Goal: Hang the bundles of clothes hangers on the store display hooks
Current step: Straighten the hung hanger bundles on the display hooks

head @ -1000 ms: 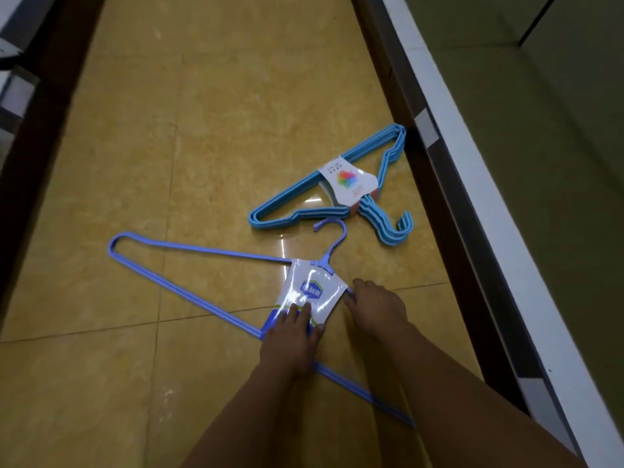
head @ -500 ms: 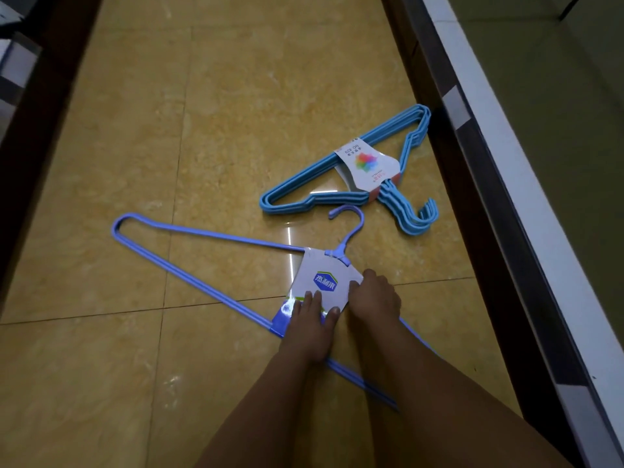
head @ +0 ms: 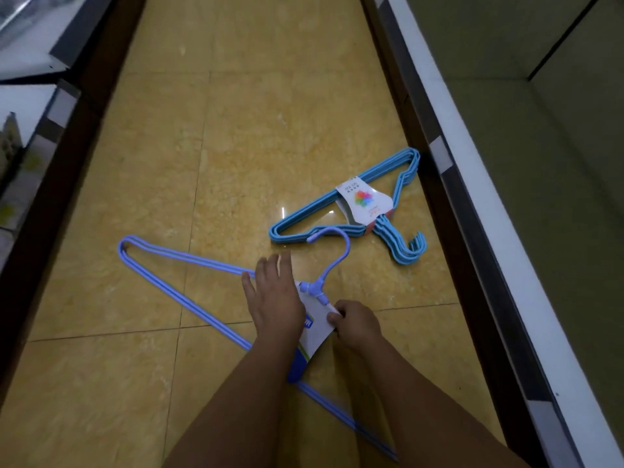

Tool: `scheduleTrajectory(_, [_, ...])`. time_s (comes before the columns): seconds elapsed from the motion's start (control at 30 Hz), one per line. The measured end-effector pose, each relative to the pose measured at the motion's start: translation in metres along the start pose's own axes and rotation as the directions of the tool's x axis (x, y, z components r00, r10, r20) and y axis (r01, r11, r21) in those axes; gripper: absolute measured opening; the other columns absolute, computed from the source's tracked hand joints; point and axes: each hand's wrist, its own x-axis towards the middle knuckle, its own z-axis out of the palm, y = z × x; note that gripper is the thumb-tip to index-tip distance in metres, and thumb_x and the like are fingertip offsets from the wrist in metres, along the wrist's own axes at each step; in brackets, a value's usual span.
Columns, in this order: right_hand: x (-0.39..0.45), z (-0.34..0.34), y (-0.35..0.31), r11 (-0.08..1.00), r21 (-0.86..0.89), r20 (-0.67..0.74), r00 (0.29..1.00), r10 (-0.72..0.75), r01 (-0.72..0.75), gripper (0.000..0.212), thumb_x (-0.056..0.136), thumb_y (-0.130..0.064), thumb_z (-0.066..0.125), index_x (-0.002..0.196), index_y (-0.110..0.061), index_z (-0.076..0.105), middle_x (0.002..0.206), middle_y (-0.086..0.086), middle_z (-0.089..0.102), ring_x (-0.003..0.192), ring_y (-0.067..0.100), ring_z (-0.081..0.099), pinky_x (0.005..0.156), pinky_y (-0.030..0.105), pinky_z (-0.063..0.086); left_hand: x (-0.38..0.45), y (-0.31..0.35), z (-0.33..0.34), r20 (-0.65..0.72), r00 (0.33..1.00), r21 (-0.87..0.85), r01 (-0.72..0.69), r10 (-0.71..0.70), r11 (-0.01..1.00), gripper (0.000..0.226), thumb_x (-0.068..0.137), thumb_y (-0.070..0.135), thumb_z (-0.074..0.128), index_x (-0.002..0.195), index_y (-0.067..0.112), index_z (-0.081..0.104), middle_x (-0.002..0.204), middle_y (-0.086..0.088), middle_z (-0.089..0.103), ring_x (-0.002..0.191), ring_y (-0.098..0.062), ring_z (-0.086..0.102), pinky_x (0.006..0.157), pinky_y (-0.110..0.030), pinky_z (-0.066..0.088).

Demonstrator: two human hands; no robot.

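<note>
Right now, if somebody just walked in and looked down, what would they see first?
Two hands at the near bundle of purple-blue hangers on the yellow floor: the left hand lies flat over its paper label and the right hand pinches the label's edge. Just behind lies a bundle of light blue hangers, beside the dark shelf base.

No wording can be read: the card sleeve (head: 366, 201) on the light-blue hanger bundle (head: 341, 211) shows a multicolour emblem and blurred print (too small to make out), and the purple bundle's card (head: 315, 327) shows only a blue logo sliver.
</note>
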Motion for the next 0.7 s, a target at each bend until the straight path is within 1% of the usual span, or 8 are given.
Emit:
scheduleTrajectory(0.07, [-0.016, -0.004, -0.011, 0.995, -0.094, 0.005, 1.000, -0.026, 0.027, 0.013, 0.091, -0.022, 0.054, 0.090, -0.014, 0.063, 0.099, 0.012, 0.066, 0.095, 0.026, 0.060, 0.066, 0.026, 0.031, 0.007, 0.002, -0.018, 0.279, 0.960, 0.071, -0.035, 0.014, 0.997, 0.059, 0.093, 0.020, 0.047, 0.147, 0.021, 0.024, 0.153, -0.003, 0.028, 0.145, -0.026, 0.015, 0.115, -0.056, 0.006])
scheduleTrajectory(0.13, [-0.039, -0.008, -0.021, 0.982, -0.179, 0.038, 0.998, -0.057, 0.062, 0.010, 0.091, -0.023, 0.053, 0.089, -0.016, 0.061, 0.104, 0.012, 0.066, 0.099, 0.027, 0.059, 0.066, 0.026, 0.029, 0.003, -0.001, -0.038, 0.471, 0.882, 0.127, -0.087, 0.017, 0.988, 0.044, 0.094, 0.022, 0.046, 0.137, 0.021, 0.040, 0.143, -0.005, 0.040, 0.142, -0.027, 0.022, 0.113, -0.060, 0.005])
scheduleTrajectory(0.17, [-0.051, -0.009, -0.027, 0.971, -0.220, 0.051, 0.996, -0.078, 0.088, 0.013, 0.092, -0.023, 0.053, 0.093, -0.015, 0.062, 0.107, 0.012, 0.065, 0.102, 0.028, 0.059, 0.066, 0.027, 0.028, -0.003, -0.003, -0.050, 0.491, 0.871, 0.150, -0.118, 0.029, 0.982, 0.036, 0.094, 0.021, 0.045, 0.130, 0.021, 0.046, 0.136, -0.005, 0.047, 0.137, -0.026, 0.030, 0.113, -0.061, 0.006])
scheduleTrajectory(0.27, [-0.095, -0.023, -0.053, 0.923, -0.350, 0.068, 0.987, -0.143, 0.158, 0.018, 0.093, -0.021, 0.049, 0.104, -0.013, 0.060, 0.111, 0.012, 0.065, 0.105, 0.031, 0.058, 0.070, 0.031, 0.034, -0.025, -0.016, -0.098, 0.425, 0.903, 0.197, -0.159, 0.062, 0.967, 0.030, 0.096, 0.018, 0.037, 0.122, 0.022, 0.052, 0.125, -0.002, 0.054, 0.128, -0.021, 0.042, 0.115, -0.058, 0.004])
scheduleTrajectory(0.33, [-0.124, -0.036, -0.075, 0.881, -0.434, 0.070, 0.982, -0.177, 0.190, 0.022, 0.093, -0.017, 0.045, 0.112, -0.014, 0.056, 0.113, 0.012, 0.064, 0.107, 0.032, 0.058, 0.078, 0.034, 0.042, -0.039, -0.022, -0.131, 0.392, 0.919, 0.184, -0.128, 0.047, 0.975, 0.034, 0.098, 0.018, 0.034, 0.127, 0.023, 0.050, 0.127, 0.000, 0.054, 0.130, -0.019, 0.041, 0.116, -0.055, 0.003])
scheduleTrajectory(0.43, [-0.167, -0.071, -0.117, 0.824, -0.514, 0.071, 0.969, -0.237, 0.239, 0.026, 0.096, -0.015, 0.041, 0.120, -0.014, 0.052, 0.116, 0.010, 0.062, 0.107, 0.031, 0.058, 0.082, 0.035, 0.044, -0.051, -0.026, -0.192, 0.379, 0.925, 0.166, -0.061, -0.006, 0.984, 0.036, 0.097, 0.017, 0.034, 0.130, 0.026, 0.047, 0.124, 0.002, 0.055, 0.126, -0.018, 0.044, 0.117, -0.053, 0.004])
scheduleTrajectory(0.57, [-0.220, -0.116, -0.173, 0.753, -0.590, 0.082, 0.949, -0.305, 0.293, 0.025, 0.097, -0.013, 0.042, 0.121, -0.012, 0.048, 0.114, 0.010, 0.062, 0.104, 0.031, 0.060, 0.077, 0.035, 0.044, -0.063, -0.028, -0.283, 0.354, 0.935, 0.166, -0.021, -0.039, 0.986, 0.032, 0.096, 0.015, 0.036, 0.124, 0.024, 0.048, 0.116, 0.002, 0.057, 0.119, -0.020, 0.049, 0.116, -0.053, 0.007])
scheduleTrajectory(0.7, [-0.284, -0.163, -0.233, 0.651, -0.667, 0.124, 0.916, -0.381, 0.362, 0.046, 0.096, -0.012, 0.045, 0.140, -0.015, 0.033, 0.115, 0.011, 0.058, 0.101, 0.032, 0.059, 0.068, 0.034, 0.034, -0.082, -0.034, -0.383, 0.312, 0.950, 0.140, -0.019, -0.026, 0.990, 0.029, 0.094, 0.015, 0.041, 0.121, 0.022, 0.049, 0.110, 0.002, 0.058, 0.110, -0.021, 0.055, 0.117, -0.050, 0.008])
